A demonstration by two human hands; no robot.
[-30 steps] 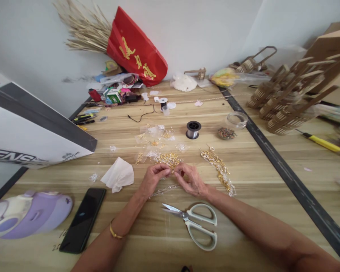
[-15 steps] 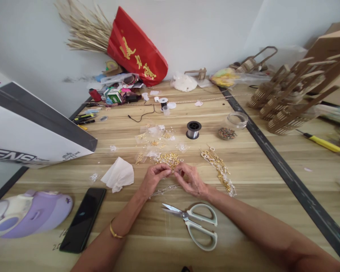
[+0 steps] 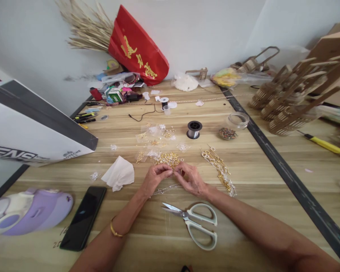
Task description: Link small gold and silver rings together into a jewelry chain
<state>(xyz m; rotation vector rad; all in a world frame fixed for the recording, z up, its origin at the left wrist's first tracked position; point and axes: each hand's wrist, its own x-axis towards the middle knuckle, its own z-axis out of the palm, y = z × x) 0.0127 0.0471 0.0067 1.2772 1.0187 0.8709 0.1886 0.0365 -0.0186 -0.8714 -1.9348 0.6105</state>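
My left hand and my right hand meet fingertip to fingertip just in front of a pile of gold and silver beads. Both are closed in a pinch; whatever sits between the fingers is too small to name. Beneath the hands a silver beaded strand lies across the tabletop, partly covered by the right hand. Scissors with pale handles rest spread on the wood nearer to me. To the right of my right hand is a bunch of gold and silver bead strands.
A black wire spool and a clear jar of dark beads stand beyond the pile. Leftward lie a white tissue, a phone and a purple device. A large box stands at the left; small bamboo baskets crowd the right.
The fingertips have drawn slightly closer together, both still pinching. Objects on the table keep their places; the whole view has shifted very slightly.
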